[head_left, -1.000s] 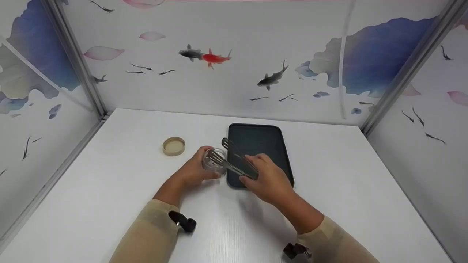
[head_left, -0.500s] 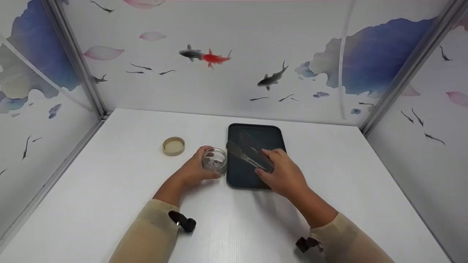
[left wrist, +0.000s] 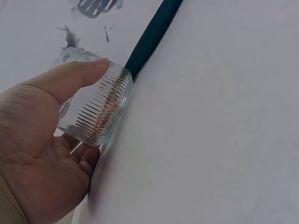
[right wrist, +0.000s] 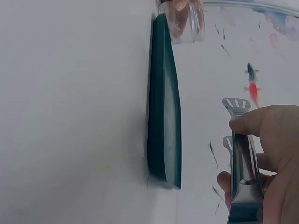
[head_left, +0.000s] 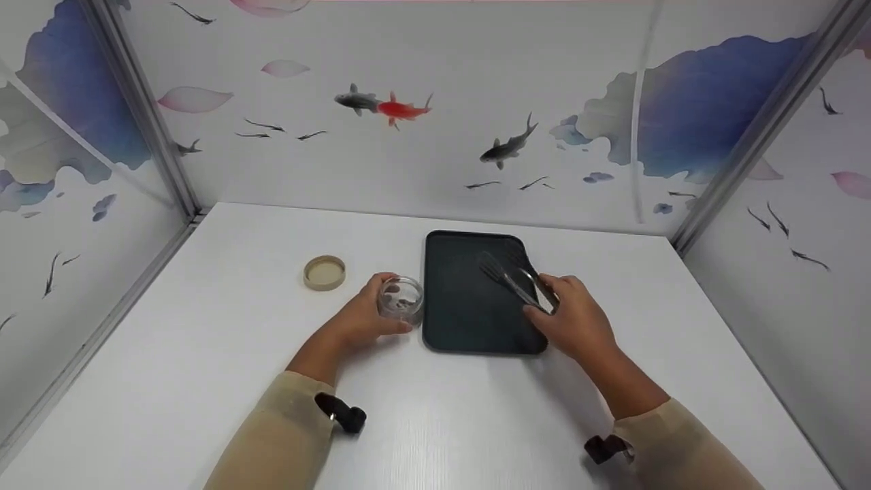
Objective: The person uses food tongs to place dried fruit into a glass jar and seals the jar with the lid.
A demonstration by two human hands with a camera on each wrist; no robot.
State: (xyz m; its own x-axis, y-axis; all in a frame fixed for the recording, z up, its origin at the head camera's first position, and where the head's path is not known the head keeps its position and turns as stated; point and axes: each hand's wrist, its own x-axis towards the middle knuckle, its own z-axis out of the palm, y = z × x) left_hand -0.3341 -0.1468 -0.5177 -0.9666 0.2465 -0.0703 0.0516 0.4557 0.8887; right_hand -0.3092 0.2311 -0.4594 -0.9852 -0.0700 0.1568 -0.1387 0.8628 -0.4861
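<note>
My left hand grips a clear glass jar that stands open-topped at the left edge of a dark green tray. Ribbed glass shows on the jar in the left wrist view, with the thumb across its side and the other fingers partly hidden behind. My right hand holds metal tongs above the tray's right side. Slotted heads show on the tongs in the right wrist view, their arms spread apart and nothing between them. Thumb and fingers press on opposite sides of the tongs.
A tan round lid lies on the white table, left of and behind the jar. White panels printed with fish and petals enclose the table at the back and both sides. Black cameras are strapped at both wrists.
The tongs have come out of the jar mouth and moved right across the tray with my right hand. My left hand and the jar have stayed in place.
</note>
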